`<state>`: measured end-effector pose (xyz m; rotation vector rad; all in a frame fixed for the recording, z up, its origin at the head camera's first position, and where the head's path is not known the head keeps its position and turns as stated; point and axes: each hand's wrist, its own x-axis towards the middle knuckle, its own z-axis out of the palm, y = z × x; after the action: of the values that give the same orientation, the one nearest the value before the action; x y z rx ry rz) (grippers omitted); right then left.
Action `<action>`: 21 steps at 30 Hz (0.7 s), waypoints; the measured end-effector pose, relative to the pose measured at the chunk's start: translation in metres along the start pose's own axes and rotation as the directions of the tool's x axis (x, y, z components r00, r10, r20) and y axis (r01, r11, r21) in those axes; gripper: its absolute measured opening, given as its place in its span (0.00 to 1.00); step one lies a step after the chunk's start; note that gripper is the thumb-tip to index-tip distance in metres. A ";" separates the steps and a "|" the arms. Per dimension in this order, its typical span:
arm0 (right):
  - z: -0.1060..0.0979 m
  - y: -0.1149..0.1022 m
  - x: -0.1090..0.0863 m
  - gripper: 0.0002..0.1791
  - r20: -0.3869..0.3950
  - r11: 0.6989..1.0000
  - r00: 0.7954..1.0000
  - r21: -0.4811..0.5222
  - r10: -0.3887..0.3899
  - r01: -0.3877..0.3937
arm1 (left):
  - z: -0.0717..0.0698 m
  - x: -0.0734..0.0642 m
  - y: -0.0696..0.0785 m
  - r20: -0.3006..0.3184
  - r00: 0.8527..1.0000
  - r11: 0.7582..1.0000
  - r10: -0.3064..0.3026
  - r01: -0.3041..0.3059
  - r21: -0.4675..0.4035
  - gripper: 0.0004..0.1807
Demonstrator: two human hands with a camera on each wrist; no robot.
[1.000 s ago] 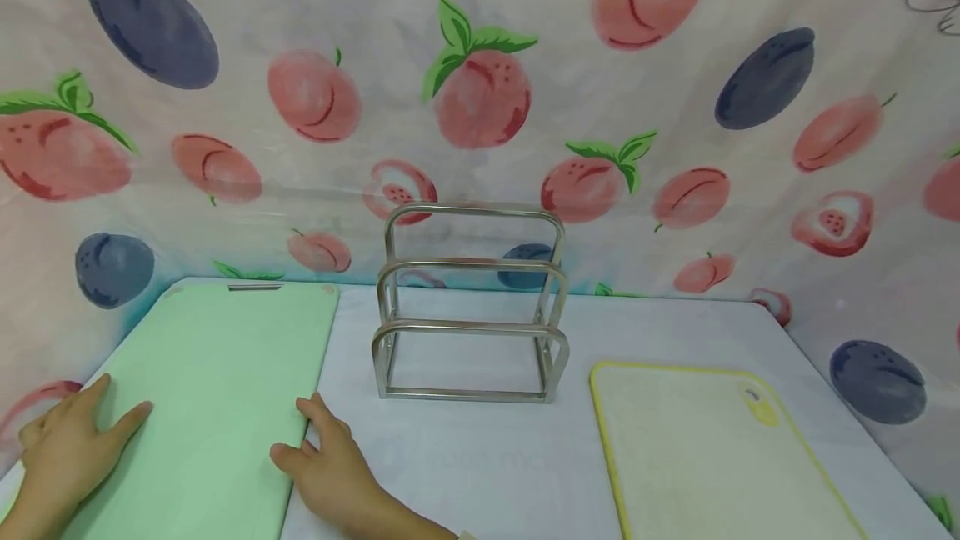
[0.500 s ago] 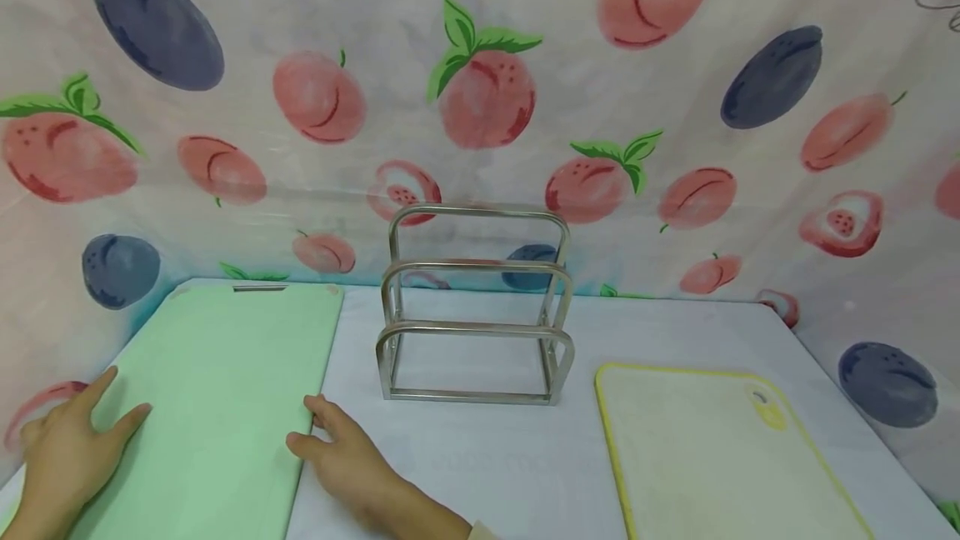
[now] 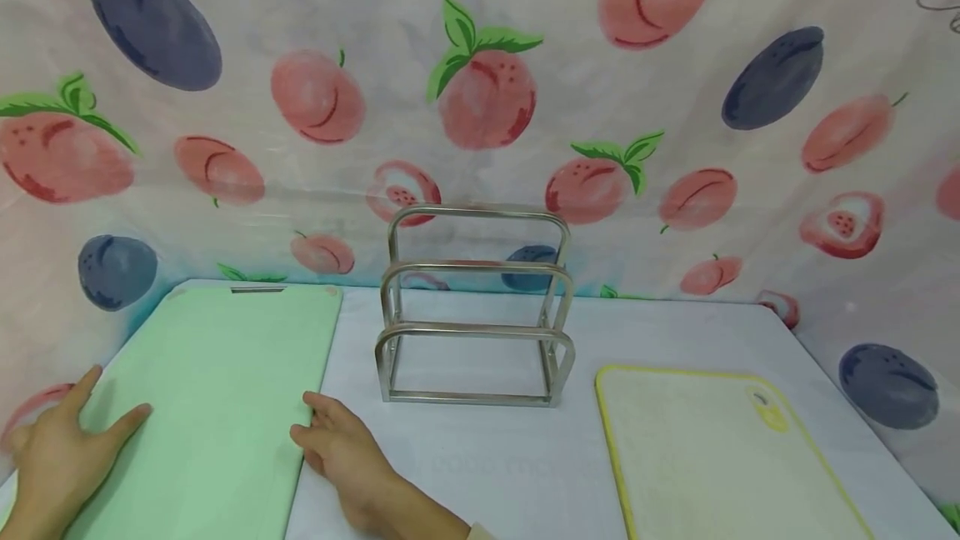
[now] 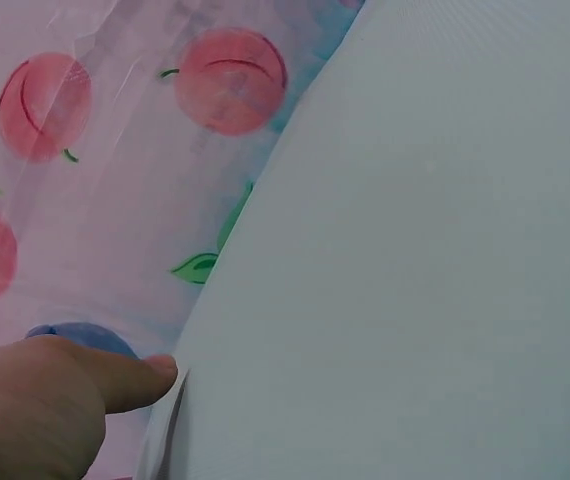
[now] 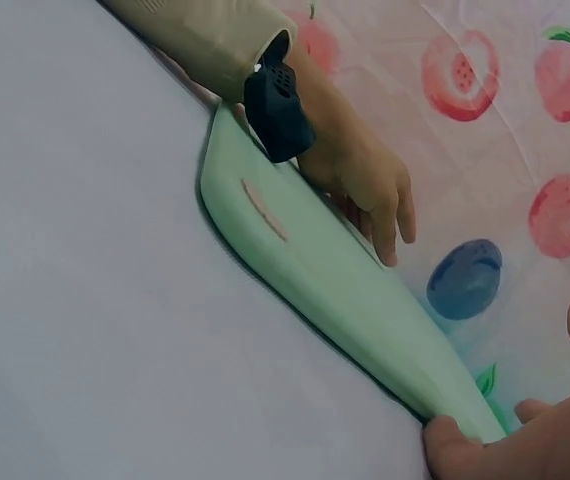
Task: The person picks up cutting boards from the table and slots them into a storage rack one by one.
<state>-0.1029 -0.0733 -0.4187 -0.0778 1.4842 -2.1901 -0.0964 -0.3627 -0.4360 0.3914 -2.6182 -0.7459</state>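
Note:
A pale green cutting board (image 3: 217, 373) lies on the left of the white table. My left hand (image 3: 63, 457) rests at its left edge, fingers fairly straight, thumb spread over the top. At the right edge my right hand (image 3: 348, 452) touches the board, with its thumb over the rim and its lower fingers partly hidden. The right wrist view shows the board (image 5: 315, 270) at a slant, with my left hand (image 5: 365, 180) along the far edge. My right fingers (image 5: 450, 445) are at its lower end. The left wrist view shows one finger (image 4: 135, 375) beside the board (image 4: 415, 250).
A metal rack (image 3: 472, 332) with several hoops stands mid-table behind my right hand. A white cutting board with a yellow rim (image 3: 720, 448) lies on the right. Behind the white table (image 3: 450, 473) hangs a fruit-print cloth (image 3: 487, 173).
My right hand has shifted slightly right, its thumb drawing back from the board's face toward the edge. My left fingers have spread a little outward. The green board still lies flat.

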 end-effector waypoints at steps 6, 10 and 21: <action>-0.002 0.002 -0.001 0.26 0.021 1.000 1.000 0.028 -0.004 0.003 | -0.003 0.003 -0.005 0.016 0.994 0.994 -0.104 0.104 -0.020 0.41; -0.001 0.003 -0.001 0.28 0.043 0.998 0.999 0.058 -0.002 -0.001 | -0.005 0.006 -0.009 0.081 0.970 0.971 -0.228 0.233 -0.051 0.45; 0.001 0.003 -0.006 0.34 0.063 0.989 0.998 0.144 0.015 -0.024 | 0.003 0.009 -0.028 0.114 0.920 0.884 -0.374 0.391 -0.257 0.45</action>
<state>-0.0966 -0.0728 -0.4194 -0.0815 1.2840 -2.2518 -0.1013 -0.3882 -0.4509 0.8281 -2.4660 -1.2528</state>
